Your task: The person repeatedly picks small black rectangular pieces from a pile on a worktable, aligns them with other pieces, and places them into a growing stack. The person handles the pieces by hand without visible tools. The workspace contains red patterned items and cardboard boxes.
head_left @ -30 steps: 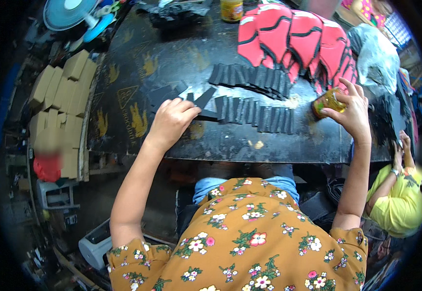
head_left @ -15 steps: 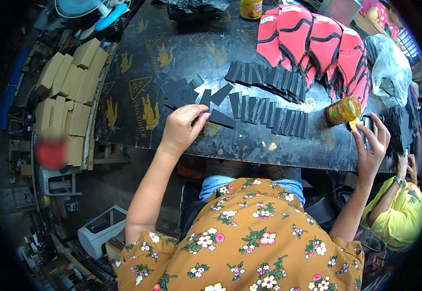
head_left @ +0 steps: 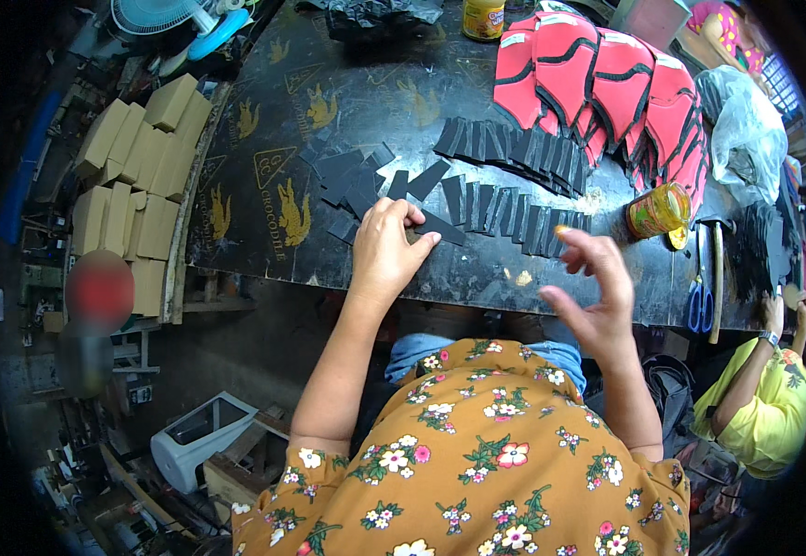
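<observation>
My left hand (head_left: 387,248) is at the near edge of a loose heap of black pieces (head_left: 347,178). Its thumb and fingers grip one end of a flat black strip (head_left: 442,230) at the tabletop. Over the table's near edge is my right hand (head_left: 598,287), its thumb and fingers apart and nothing held. A yellow-orange smear shows on its raised index fingertip. Beyond it, a glass jar (head_left: 655,211) with yellowish contents leans to one side, a small yellow smeared thing (head_left: 678,238) beside it. Black strips lie overlapped in a near row (head_left: 514,215) and a farther row (head_left: 514,153).
Red black-edged pieces (head_left: 598,74) are stacked at the far right, next to a clear plastic bag (head_left: 746,134). Blue-handled scissors (head_left: 700,301) and a hammer (head_left: 718,278) lie right. Another person in yellow (head_left: 764,398) works there. Tan blocks (head_left: 148,153) are stacked left.
My right hand has moved left, away from the jar, and its index finger is raised. My left hand has shifted slightly right along with the strip.
</observation>
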The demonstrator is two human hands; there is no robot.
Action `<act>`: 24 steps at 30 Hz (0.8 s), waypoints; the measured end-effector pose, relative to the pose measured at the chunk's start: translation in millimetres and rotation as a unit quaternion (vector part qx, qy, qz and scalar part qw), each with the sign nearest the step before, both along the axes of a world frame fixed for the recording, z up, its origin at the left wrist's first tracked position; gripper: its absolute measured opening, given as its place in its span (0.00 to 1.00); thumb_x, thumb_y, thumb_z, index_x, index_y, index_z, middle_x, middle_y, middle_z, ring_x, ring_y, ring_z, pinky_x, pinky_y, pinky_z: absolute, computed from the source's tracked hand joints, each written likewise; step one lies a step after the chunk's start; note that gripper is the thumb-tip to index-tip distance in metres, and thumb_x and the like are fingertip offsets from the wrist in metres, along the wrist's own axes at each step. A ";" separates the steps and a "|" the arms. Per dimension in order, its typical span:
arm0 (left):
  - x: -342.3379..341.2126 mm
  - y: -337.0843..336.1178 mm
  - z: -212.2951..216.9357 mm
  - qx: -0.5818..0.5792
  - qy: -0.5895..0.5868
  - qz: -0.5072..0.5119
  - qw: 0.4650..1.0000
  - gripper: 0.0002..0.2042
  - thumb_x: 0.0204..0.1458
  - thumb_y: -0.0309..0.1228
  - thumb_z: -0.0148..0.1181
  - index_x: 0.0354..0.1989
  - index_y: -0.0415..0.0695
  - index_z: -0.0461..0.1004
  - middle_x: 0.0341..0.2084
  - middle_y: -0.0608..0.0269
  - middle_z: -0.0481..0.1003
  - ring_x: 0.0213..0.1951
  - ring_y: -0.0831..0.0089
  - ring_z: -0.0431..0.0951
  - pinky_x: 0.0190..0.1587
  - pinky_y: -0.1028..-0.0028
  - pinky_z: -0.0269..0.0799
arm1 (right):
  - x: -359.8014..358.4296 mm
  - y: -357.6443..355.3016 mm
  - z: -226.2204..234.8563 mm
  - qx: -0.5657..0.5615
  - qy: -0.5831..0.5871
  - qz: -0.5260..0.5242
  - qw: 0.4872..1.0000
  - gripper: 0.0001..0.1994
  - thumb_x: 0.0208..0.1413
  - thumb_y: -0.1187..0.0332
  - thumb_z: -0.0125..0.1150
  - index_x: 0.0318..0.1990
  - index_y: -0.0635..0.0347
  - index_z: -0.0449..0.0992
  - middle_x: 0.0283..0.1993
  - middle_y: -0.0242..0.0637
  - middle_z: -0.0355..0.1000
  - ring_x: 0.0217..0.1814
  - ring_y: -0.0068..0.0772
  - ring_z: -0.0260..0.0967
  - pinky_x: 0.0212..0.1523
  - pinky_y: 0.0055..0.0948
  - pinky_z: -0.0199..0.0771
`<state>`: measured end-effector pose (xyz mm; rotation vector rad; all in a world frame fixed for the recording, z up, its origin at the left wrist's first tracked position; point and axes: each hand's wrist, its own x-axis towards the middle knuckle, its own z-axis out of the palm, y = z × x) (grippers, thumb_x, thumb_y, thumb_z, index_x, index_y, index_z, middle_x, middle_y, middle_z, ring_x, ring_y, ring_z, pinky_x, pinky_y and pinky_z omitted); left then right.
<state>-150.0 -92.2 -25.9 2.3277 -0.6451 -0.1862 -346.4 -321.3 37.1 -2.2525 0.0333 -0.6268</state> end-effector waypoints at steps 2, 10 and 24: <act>-3.8 -0.2 0.1 -0.007 0.002 0.017 1.000 0.17 0.48 0.32 0.80 0.42 0.41 0.79 0.40 0.55 0.78 0.49 0.52 0.80 0.53 0.56 0.76 | 8.0 8.9 -7.9 0.016 0.016 0.029 0.999 0.34 0.47 0.75 0.83 0.65 0.61 0.78 0.43 0.40 0.76 0.43 0.35 0.74 0.46 0.34 0.78; 15.4 10.4 11.1 -0.003 -0.076 -0.168 0.983 0.15 0.51 0.27 0.76 0.45 0.43 0.80 0.41 0.60 0.76 0.43 0.60 0.78 0.52 0.61 0.76 | 11.8 6.3 -21.2 0.034 0.029 0.014 0.999 0.32 0.51 0.78 0.79 0.66 0.60 0.77 0.41 0.38 0.75 0.41 0.33 0.73 0.46 0.33 0.77; -47.3 -11.9 22.6 -0.204 0.174 -0.210 0.940 0.10 0.58 0.20 0.69 0.47 0.39 0.78 0.38 0.60 0.83 0.40 0.71 0.83 0.43 0.69 0.78 | 17.6 30.5 -41.9 0.143 0.083 0.055 0.985 0.42 0.59 0.81 0.72 0.80 0.52 0.63 0.41 0.36 0.80 0.42 0.29 0.79 0.47 0.29 0.80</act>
